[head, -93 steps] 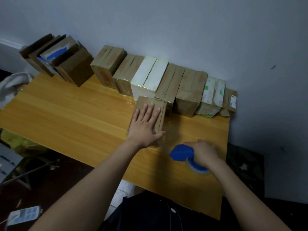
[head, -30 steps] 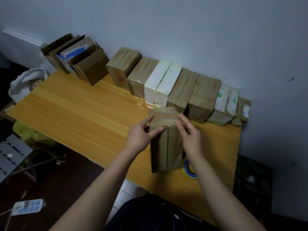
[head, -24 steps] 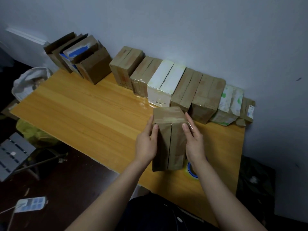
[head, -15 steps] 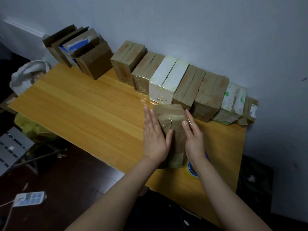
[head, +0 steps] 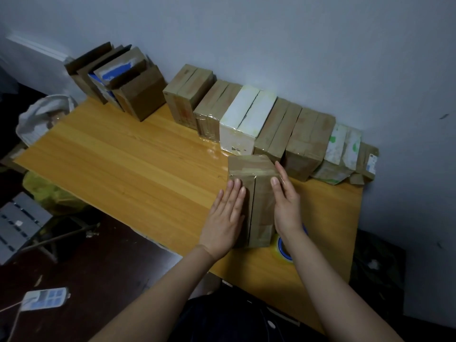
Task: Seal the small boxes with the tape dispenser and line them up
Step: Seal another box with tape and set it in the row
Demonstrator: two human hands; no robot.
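A brown cardboard box (head: 256, 193) stands upright on the wooden table (head: 138, 169), its taped flaps toward me. My left hand (head: 227, 215) lies flat against its left half with straight fingers. My right hand (head: 286, 206) presses flat along its right edge. The blue tape dispenser (head: 286, 246) lies on the table behind my right wrist, mostly hidden. A row of sealed boxes (head: 246, 119) lines the wall behind, including a white one.
Open brown cartons (head: 118, 80) with blue-and-white contents stand at the table's back left. A white bag (head: 42, 117) sits off the left edge. A power strip (head: 44, 298) lies on the dark floor. The table's right edge is close to the dispenser.
The dispenser was set down and the box stood upright. Both hands went from holding its sides to lying flat on its front, the left sliding down its left half.
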